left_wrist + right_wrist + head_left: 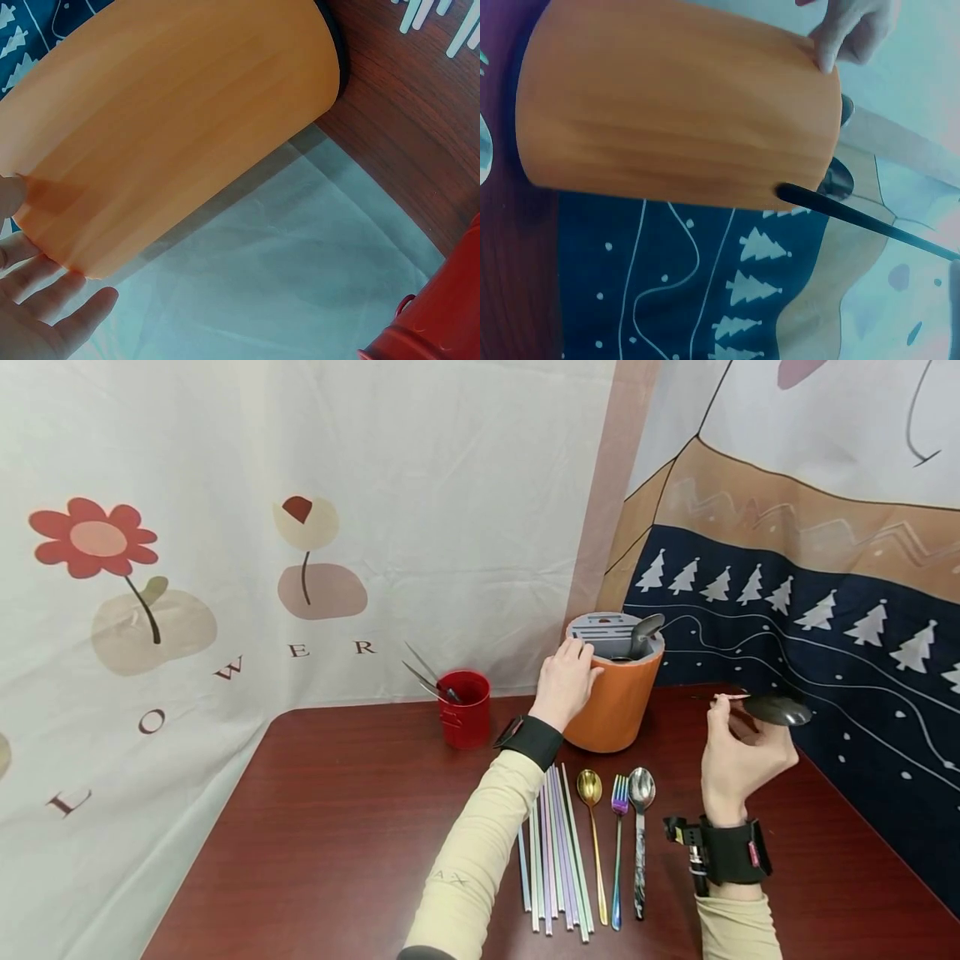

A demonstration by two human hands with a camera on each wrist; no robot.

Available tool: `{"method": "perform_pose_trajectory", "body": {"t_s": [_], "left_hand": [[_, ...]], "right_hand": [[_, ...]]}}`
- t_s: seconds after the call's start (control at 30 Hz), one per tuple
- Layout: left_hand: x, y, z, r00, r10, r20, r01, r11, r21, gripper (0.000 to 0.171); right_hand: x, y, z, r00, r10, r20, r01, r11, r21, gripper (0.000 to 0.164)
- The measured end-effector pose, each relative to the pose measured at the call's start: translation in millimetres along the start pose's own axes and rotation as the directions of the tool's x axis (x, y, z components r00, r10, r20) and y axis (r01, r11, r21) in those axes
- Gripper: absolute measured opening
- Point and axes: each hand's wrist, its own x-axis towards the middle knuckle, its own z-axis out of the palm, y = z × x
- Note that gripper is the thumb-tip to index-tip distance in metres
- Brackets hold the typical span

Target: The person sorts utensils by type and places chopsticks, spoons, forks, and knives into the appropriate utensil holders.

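An orange utensil holder (611, 714) with a grey slotted top stands at the back of the table. My left hand (566, 685) grips its rim, the fingers at the top edge and the thumb against the side. To the right of the holder, my right hand (742, 768) holds a dark spoon (780, 710) in the air. The spoon's bowl sticks out to the right of the fingers. In the right wrist view its black handle (855, 217) points toward the holder's upper end. Another spoon (647, 631) stands in the holder, bowl up.
Left of the holder is a red cup (467, 710) with thin metal utensils leaning in it. In front lie several pastel chopsticks (555, 860), a gold spoon (590, 789), a rainbow fork (619, 797) and a silver spoon (641, 789). Printed cloths hang behind and to the right.
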Motion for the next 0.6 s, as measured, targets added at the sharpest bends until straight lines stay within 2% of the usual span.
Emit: {"method": "perform_pose_trajectory", "body": {"t_s": [0.1, 0.23, 0.47, 0.6], "left_hand": [[0.3, -0.8, -0.3, 1.0, 0.001, 0.002, -0.001, 1.0, 0.006, 0.038], [0.0, -1.8, -0.2, 1.0, 0.0, 0.002, 0.0, 1.0, 0.016, 0.037], [0.5, -1.3, 0.9, 1.0, 0.0, 0.006, 0.0, 1.0, 0.018, 0.038], [1.2, -0.4, 0.2, 1.0, 0.001, 0.019, -0.001, 1.0, 0.006, 0.039]], "right_hand": [[-3, -9, 6, 1.0, 0.009, -0.021, -0.006, 0.989, 0.147, 0.015], [-5, -11, 10, 0.998, 0.038, -0.05, -0.022, 0.956, 0.293, 0.016], [-6, -4, 16, 0.995, 0.067, -0.074, -0.031, 0.912, 0.408, 0.016], [-1, -3, 23, 0.995, 0.076, -0.067, -0.043, 0.92, 0.391, 0.015]]}}
